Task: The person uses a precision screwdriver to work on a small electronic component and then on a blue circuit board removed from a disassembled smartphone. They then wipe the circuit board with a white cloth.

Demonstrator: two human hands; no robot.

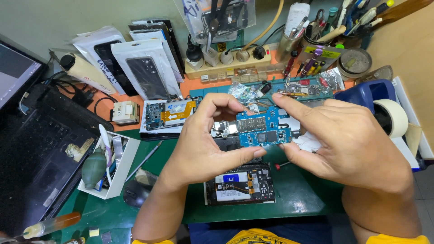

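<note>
Clearly held up over the bench (298,199): blue circuit board (264,131), pinched between both hands at mid-height, chip side tilted toward the eye, probably for a close look at its face. Left hand (203,144) closed on the board's left end, thumb underneath, fingers arched over the top so the middle stays uncovered. Right hand (343,144) closed on the right end, forefinger laid along the upper edge, thumb below, with a scrap of white tissue (307,143) caught against the palm. Directly beneath, flat on the green mat, an opened phone (239,185) with its back off and battery showing, close enough for the board to have a place there. Further back, a second opened phone (169,113) with an orange ribbon cable, resting on a white sheet by a small beige box (125,112). At the left, a dark laptop (40,149) and a white tray (124,153) holding a green rubber blower (93,169) and tweezers, kept within arm's reach. At the right, a blue tape holder with a roll of masking tape (392,116). Along the wall, a power strip (226,63), cups of tools (316,31), and packaged phone screens (144,68) leaning upright.
</note>
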